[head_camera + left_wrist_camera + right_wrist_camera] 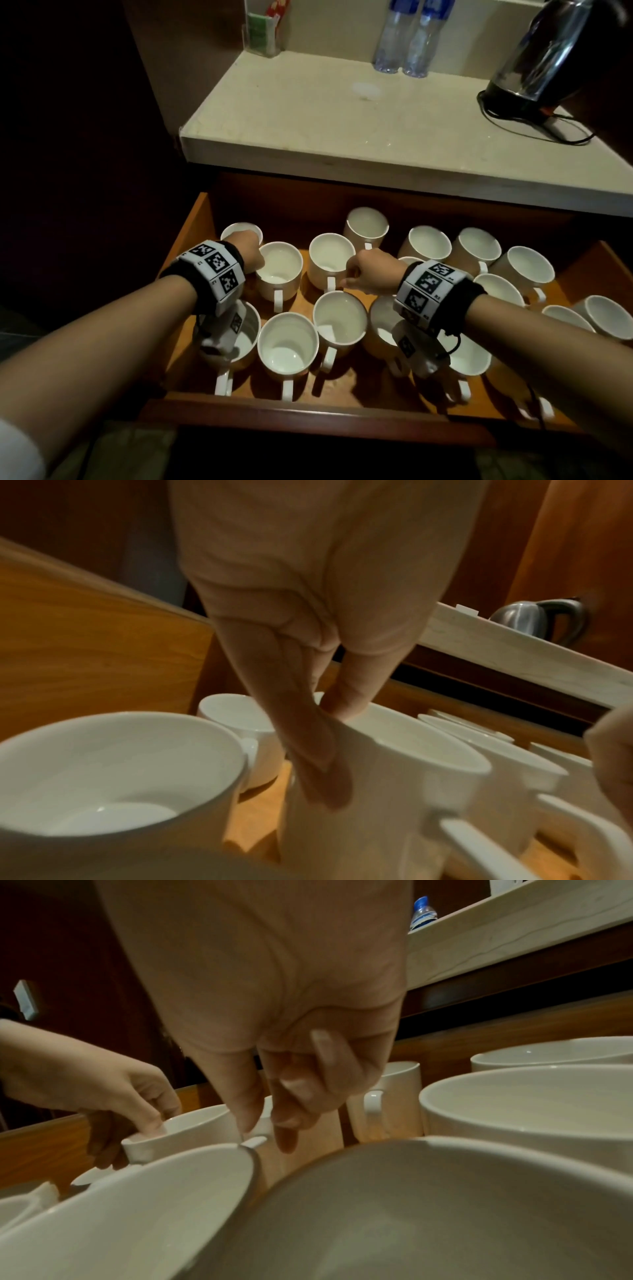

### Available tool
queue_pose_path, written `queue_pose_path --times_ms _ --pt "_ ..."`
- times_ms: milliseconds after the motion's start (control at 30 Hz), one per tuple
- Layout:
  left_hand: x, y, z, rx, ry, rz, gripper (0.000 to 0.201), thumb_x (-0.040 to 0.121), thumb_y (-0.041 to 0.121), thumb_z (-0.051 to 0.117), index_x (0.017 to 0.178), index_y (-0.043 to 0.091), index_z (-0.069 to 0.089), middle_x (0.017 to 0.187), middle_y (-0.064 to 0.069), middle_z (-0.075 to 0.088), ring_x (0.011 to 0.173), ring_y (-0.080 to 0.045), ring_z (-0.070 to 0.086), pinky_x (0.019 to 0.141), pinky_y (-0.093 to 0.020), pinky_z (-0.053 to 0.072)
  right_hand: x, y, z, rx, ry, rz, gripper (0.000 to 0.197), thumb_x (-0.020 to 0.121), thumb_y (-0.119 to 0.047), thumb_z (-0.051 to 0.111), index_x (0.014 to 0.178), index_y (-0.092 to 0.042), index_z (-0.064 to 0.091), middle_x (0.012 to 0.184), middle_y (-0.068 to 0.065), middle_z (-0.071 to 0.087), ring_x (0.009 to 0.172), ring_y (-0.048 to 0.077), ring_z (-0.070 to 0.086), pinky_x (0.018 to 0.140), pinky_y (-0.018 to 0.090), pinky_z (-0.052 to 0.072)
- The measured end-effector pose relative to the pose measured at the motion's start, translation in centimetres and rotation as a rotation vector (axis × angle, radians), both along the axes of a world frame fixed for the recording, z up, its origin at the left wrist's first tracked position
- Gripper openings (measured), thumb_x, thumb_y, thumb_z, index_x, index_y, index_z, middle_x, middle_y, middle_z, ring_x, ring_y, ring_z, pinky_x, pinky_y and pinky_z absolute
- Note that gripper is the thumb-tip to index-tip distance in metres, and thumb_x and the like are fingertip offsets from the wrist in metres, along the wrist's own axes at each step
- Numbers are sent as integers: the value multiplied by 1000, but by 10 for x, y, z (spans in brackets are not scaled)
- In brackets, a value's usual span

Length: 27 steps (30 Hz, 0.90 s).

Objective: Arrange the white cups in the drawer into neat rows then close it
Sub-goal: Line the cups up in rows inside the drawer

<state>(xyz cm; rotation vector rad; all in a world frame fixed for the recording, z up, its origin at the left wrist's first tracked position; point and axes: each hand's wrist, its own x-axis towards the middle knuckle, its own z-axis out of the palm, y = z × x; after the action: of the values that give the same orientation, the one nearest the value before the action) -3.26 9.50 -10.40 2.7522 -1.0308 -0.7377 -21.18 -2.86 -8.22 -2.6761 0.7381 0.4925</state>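
My left hand (248, 251) pinched the rim of a white cup (279, 270), thumb inside and fingers (318, 772) down its outer wall. My right hand (371, 274) curled over the neighbouring cup (330, 263); I think thumb and forefinger nipped its handle, though the view was murky. Both cups stood upright among the other mugs in the open drawer (191, 236), below the counter (308, 120) with its kettle (544, 58).

an open wooden drawer (191, 240) holds about seventeen white cups (287, 344), some partly hidden by two forearms. on the bench (308, 113) above the drawer stand two water bottles (404, 37), one kettle (544, 58) and one clear sachet holder (262, 31).
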Motion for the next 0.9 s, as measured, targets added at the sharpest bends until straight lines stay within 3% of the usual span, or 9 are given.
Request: queue_pose_path --times_ms 100,167,300,400,500,600,700,833,900 --pt "2 1 -1 -6 32 23 24 90 9 53 109 -4 59 105 -21 67 100 -33 64 91 -41 52 -4 -1 -1 10 -13 -22 27 92 -28 58 100 -5 68 97 12 70 82 21 60 71 27 43" --pt "1 2 0 13 11 12 25 90 12 53 109 -3 60 105 -19 66 99 -31 64 89 -36 52 -7 -2 -1 11 -15 -37 27 92 -28 57 99 -5 68 96 12 70 86 23 62 70 26 42" --pt "-2 3 15 -8 -106 -5 25 92 31 53 94 7 59 76 -7 62 70 -20 62 62 -27 48 -12 -4 2 12 7 -54 26 90 -29 60 99 -6 68 85 8 63 80 19 57 69 25 40" --pt "-11 -3 31 -119 -154 -16 31 91 39 53 91 9 63 78 -5 66 72 -19 64 64 -29 50 -17 -4 1 45 29 -50 29 86 -36 64 98 -9 67 89 3 61 84 17 56 71 28 45" --pt "-32 -13 38 -170 54 -49 28 88 35 60 82 8 64 72 -6 68 64 -16 65 66 -30 55 -22 -2 -3 4 82 -12 35 83 -40 67 100 -9 67 101 6 67 94 21 61 79 33 50" --pt "-57 -22 35 -88 192 -170 25 81 33 69 79 9 67 72 -4 67 62 -13 62 63 -28 55 -26 1 -6 -14 100 11 31 84 -37 66 103 -12 68 107 5 67 98 21 61 78 29 47" --pt "-75 -28 25 18 193 -305 28 82 33 69 86 6 71 73 -1 68 60 -10 60 53 -18 46 -27 5 -10 -22 92 6 27 86 -32 65 104 -12 68 108 6 67 99 22 60 77 29 45" --pt "-80 -34 17 79 138 -366 21 83 22 68 87 2 73 82 -7 74 63 -13 63 64 -21 51 -27 4 -12 -17 49 -15 23 84 -28 68 98 -10 70 102 7 69 95 23 62 81 34 50" --pt "-78 -36 15 91 127 -365 13 82 15 68 80 2 70 79 -7 73 59 -12 62 61 -20 51 -26 4 -13 -17 31 -19 22 84 -28 68 96 -10 71 100 8 69 94 25 63 81 35 51"
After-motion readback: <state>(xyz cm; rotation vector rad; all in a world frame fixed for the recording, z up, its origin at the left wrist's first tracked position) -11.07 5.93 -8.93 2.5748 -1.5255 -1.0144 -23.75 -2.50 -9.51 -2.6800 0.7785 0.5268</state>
